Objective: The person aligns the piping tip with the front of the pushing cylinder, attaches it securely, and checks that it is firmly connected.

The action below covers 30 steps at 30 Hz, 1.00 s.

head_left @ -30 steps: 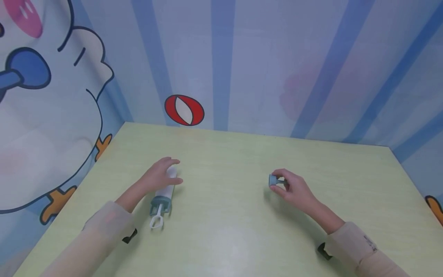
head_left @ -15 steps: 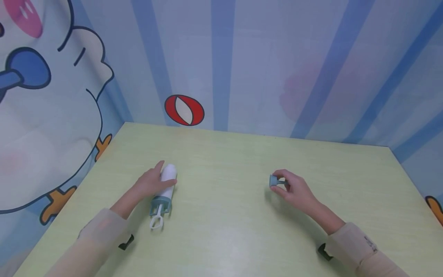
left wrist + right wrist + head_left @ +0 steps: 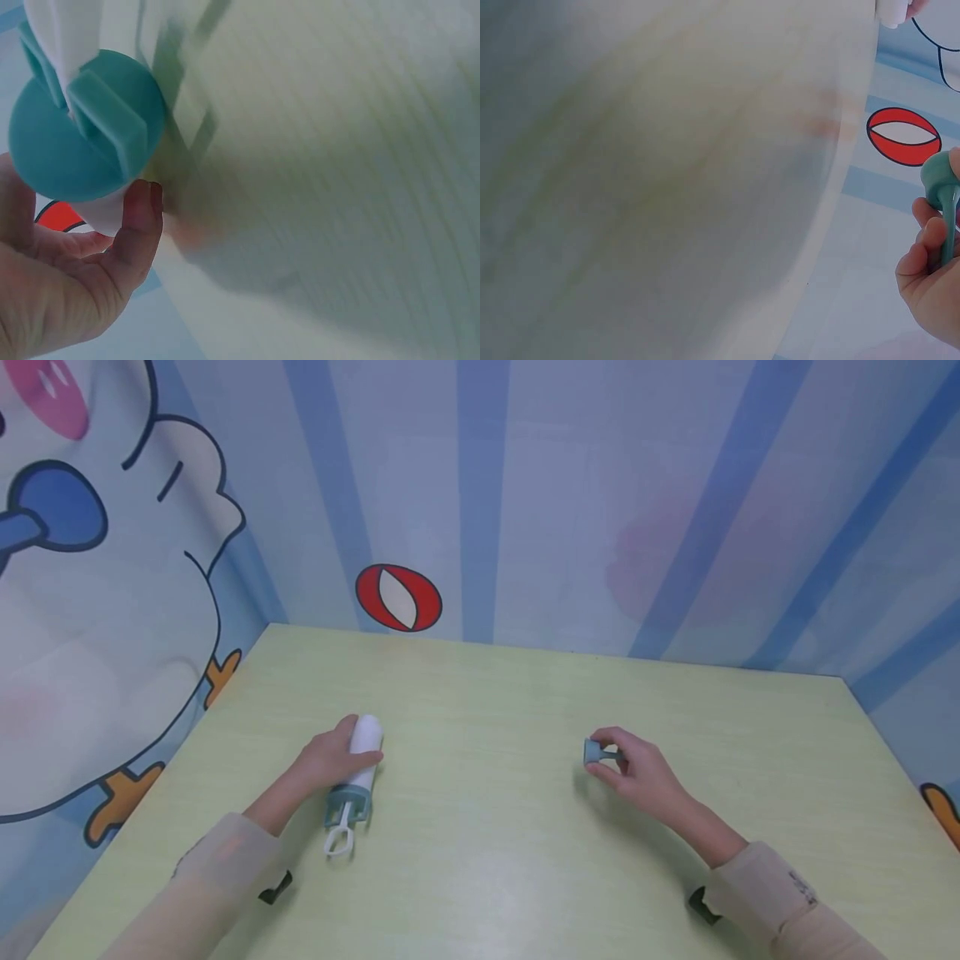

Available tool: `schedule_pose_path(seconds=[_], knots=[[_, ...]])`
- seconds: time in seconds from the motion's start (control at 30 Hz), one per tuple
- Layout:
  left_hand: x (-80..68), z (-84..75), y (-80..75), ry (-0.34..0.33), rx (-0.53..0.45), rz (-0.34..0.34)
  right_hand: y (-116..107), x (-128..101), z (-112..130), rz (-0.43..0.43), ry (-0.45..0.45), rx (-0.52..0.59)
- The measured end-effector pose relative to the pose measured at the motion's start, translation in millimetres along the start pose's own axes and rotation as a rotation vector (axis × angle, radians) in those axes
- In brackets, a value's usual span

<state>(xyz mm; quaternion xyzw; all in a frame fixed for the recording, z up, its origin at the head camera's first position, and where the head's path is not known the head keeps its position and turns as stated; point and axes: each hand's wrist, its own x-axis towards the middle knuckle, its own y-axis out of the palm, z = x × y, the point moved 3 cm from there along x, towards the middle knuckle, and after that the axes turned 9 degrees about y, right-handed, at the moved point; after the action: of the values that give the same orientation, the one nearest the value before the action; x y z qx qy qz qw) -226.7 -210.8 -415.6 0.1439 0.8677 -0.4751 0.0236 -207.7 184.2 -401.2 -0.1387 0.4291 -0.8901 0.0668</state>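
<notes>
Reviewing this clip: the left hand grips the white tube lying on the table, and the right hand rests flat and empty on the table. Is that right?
Not quite. The right hand is not empty: its fingers pinch a small teal cap, as the head and right wrist views show. The rest stands: the left hand grips the white tube lying on the table.

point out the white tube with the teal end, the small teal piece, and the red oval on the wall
white tube (image 3: 365,745), head view, on its white barrel beside the left hand
small teal piece (image 3: 592,751), head view, on its rounded head at the right hand's fingertips
red oval (image 3: 398,598), head view, on its pale centre
</notes>
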Motion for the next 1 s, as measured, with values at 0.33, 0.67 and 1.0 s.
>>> schedule_pose_path(seconds=[0.33,0.67,1.0], knots=[[5.5,-23.9,-4.3,0.089,0.022,0.006,-5,4,2,-0.02,-0.027,-0.015],[3.2,-56.3,4.9,0.227,-0.01,0.101,-7,8,4,0.003,-0.02,-0.014],[3.0,-83.2,17.7,0.362,0.009,0.141,-5,9,7,0.039,-0.043,-0.012]])
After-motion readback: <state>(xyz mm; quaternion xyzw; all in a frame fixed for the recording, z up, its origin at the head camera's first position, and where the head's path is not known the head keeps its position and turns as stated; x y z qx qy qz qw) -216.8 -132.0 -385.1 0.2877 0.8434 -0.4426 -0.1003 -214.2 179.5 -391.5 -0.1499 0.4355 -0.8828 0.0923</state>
